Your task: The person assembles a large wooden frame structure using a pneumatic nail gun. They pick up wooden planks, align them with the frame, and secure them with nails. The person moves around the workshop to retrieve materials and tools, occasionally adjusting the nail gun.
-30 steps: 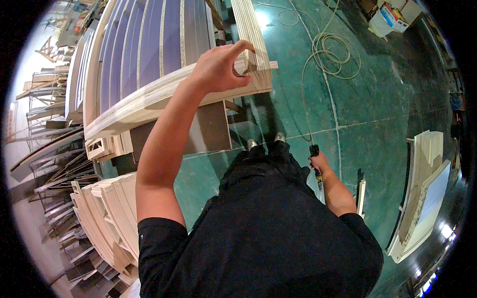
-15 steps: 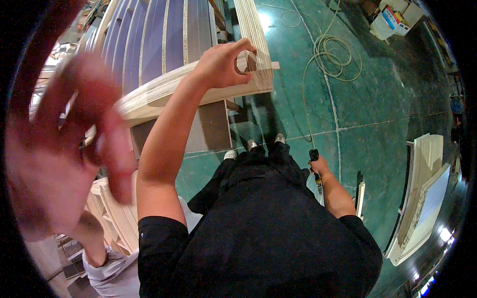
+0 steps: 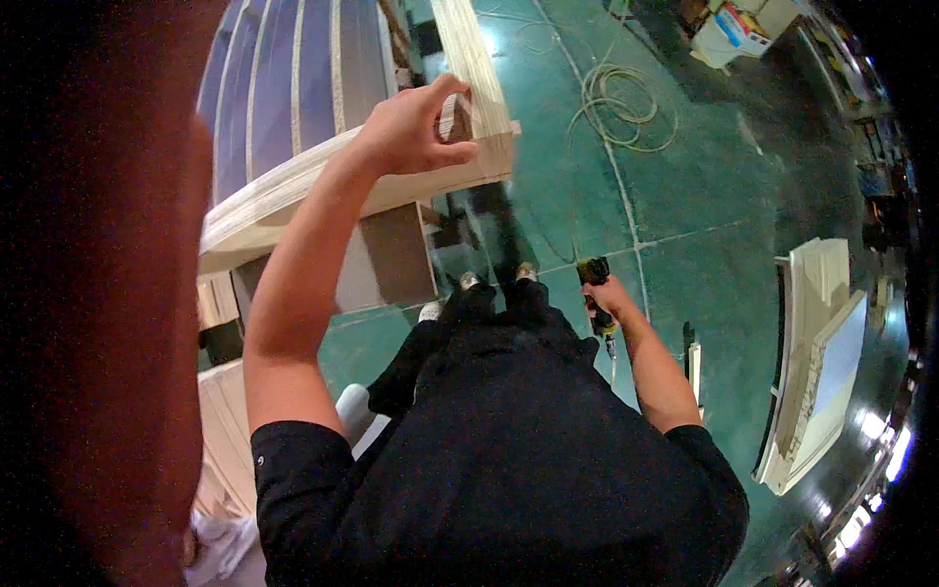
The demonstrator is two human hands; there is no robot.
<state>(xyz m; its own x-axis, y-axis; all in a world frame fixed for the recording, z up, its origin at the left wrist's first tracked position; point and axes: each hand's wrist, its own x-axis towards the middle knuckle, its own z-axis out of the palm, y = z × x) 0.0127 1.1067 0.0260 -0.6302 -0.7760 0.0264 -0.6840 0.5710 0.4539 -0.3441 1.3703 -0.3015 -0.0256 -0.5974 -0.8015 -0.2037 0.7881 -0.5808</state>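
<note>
My left hand [image 3: 416, 127] is at the near corner of a stack of pale wooden frames [image 3: 479, 83]. Its thumb and forefinger curve apart, with a gap between them. A small brown surface shows in that gap; whether it belongs to the stack is unclear. Held low on my right side, a black air tool [image 3: 594, 272] that looks like a nail gun is gripped in my right hand [image 3: 608, 295]. A thin hose hangs from its lower end. A dark red blur, another person's hand [image 3: 108, 293] close to the camera, hides the left side.
Bluish panels [image 3: 269, 78] with pale strips lie behind the stack's front edge. A coiled hose [image 3: 626, 108] rests on the green floor [image 3: 714, 186]. Flat boards [image 3: 817, 362] are stacked at right. A white box [image 3: 729, 39] is far right. Pale cloth [image 3: 230, 548] shows lower left.
The other person's hand has come closer and now covers the left side. My right hand has raised and tilted the nail gun. My left hand stays at the stack's corner; the view has shifted slightly.
</note>
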